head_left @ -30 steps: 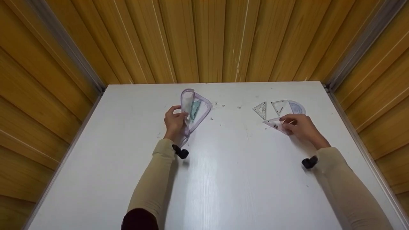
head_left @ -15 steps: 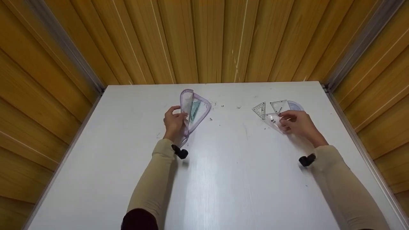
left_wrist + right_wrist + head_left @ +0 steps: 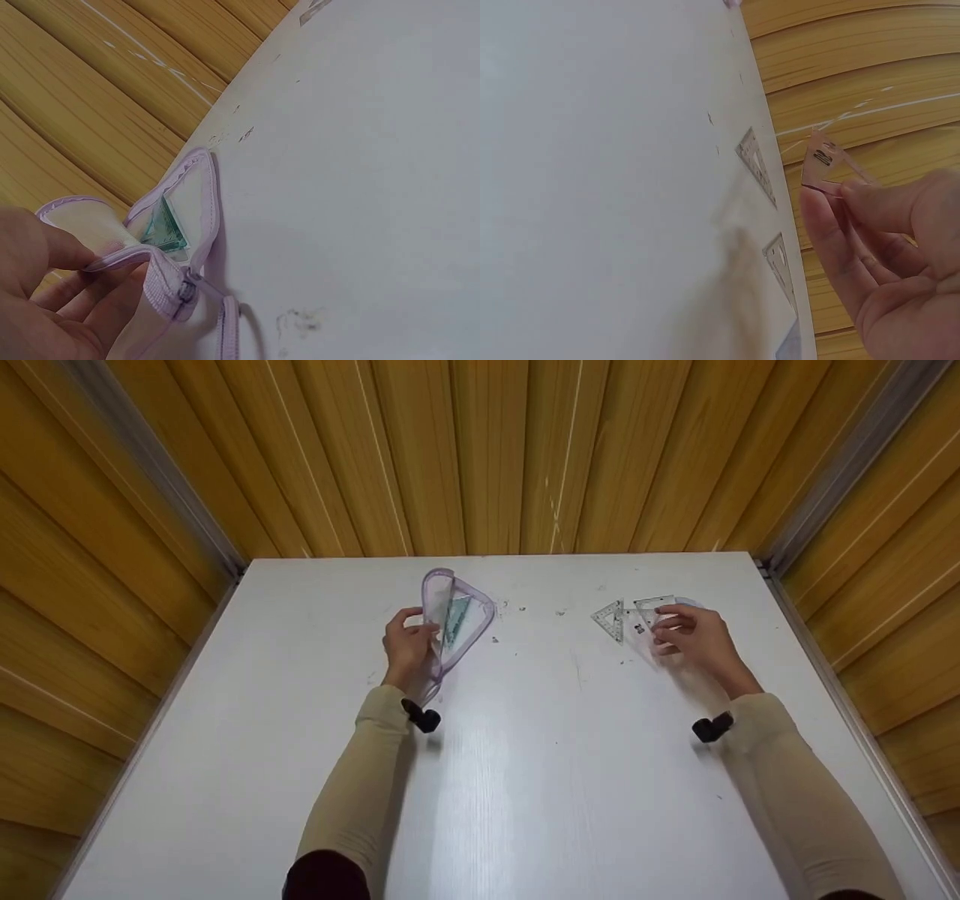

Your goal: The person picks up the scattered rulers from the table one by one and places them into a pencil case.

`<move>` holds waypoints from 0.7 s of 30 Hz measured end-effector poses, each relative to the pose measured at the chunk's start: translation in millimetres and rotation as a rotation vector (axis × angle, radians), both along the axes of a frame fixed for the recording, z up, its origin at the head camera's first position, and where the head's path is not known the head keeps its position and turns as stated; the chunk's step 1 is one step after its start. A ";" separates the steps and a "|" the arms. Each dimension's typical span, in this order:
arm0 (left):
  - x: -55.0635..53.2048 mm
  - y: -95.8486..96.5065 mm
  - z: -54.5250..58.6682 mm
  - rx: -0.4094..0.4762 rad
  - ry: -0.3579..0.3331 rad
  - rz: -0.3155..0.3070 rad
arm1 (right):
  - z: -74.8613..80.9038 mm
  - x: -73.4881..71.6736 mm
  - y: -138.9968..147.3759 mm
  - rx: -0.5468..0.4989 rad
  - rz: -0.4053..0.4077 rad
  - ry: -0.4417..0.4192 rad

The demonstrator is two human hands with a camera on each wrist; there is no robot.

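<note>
In the head view my left hand pinches the edge of a clear zip pouch with lilac trim, holding its mouth apart. A green set square lies inside it, and the zipper pull hangs near the hand in the left wrist view. My right hand holds a pinkish clear set square between thumb and fingers, raised off the table. Beyond it lie two clear set squares and a bluish protractor, partly hidden by the right hand.
Everything lies on a white table with small dark marks on its surface. Yellow wood-look panels rise behind its far edge and along both sides.
My right hand has lifted the pinkish set square and moved it slightly away from me, tilting it up. It now overlaps the clear set squares in the head view. The left hand stays in place.
</note>
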State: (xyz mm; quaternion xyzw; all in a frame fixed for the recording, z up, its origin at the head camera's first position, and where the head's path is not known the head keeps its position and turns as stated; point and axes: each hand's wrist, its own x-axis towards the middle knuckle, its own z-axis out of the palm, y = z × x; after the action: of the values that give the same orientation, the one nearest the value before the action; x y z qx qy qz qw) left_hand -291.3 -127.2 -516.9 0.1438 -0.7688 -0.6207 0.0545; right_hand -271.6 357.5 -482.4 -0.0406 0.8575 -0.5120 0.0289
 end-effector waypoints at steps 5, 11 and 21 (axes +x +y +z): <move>-1.1 -0.7 -1.0 0.001 0.007 0.001 | 4.7 -2.4 -3.4 0.011 -0.009 0.007; -0.5 0.0 -1.7 -0.019 0.016 -0.002 | 8.3 -8.6 -7.9 -0.024 -0.030 0.008; 0.7 0.1 -0.5 -0.011 0.003 0.000 | 11.6 -16.7 -13.8 -0.042 -0.068 -0.027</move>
State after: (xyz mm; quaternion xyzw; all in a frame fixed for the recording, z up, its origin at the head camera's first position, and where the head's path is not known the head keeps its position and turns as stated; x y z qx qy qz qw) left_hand -290.6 -127.0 -517.4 0.1426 -0.7720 -0.6168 0.0565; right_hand -288.3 343.7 -470.8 -0.0049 0.8469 -0.5312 0.0221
